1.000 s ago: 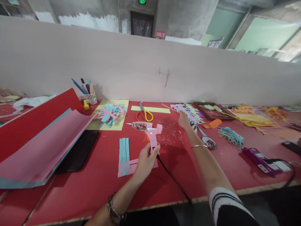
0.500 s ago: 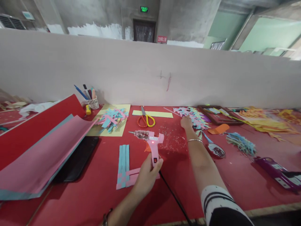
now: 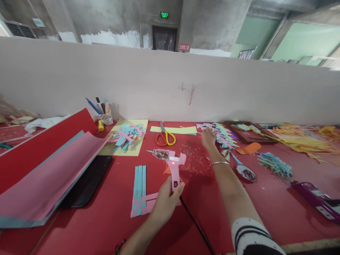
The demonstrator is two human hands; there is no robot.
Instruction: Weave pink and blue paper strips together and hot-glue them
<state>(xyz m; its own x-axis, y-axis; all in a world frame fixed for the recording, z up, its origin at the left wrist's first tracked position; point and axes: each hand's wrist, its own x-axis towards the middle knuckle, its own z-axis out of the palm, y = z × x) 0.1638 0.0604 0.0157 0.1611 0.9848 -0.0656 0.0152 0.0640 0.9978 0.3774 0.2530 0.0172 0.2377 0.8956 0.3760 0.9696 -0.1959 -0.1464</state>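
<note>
My left hand point(image 3: 166, 202) is closed round the handle of a pink hot glue gun point(image 3: 174, 166). Its nozzle points left, and a red light shows on its side. Below it, partly behind my left hand, lies a woven piece of blue and pink paper strips point(image 3: 139, 187). My right hand point(image 3: 209, 137) reaches to the back, at the left edge of a woven pile of pink, blue and pale paper strips point(image 3: 224, 134). Its fingers are bent, and whatever is between them is hidden. Scissors point(image 3: 165, 136) with red and yellow handles lie between the hands, on a pale yellow strip point(image 3: 183, 130).
On the left, large pink and blue sheets point(image 3: 58, 166) overlap a black tray point(image 3: 92, 180). Loose paper pieces point(image 3: 129, 136) lie on a yellow sheet, near a pen cup point(image 3: 106, 117). A dark frame point(image 3: 255, 138), a spoon-shaped blue item point(image 3: 245, 171) and a purple device point(image 3: 316, 198) are right.
My right hand has shifted slightly left along the paper pile, and a pink strip beside it shows less. My left hand keeps hold of the glue gun. The view has tilted slightly.
</note>
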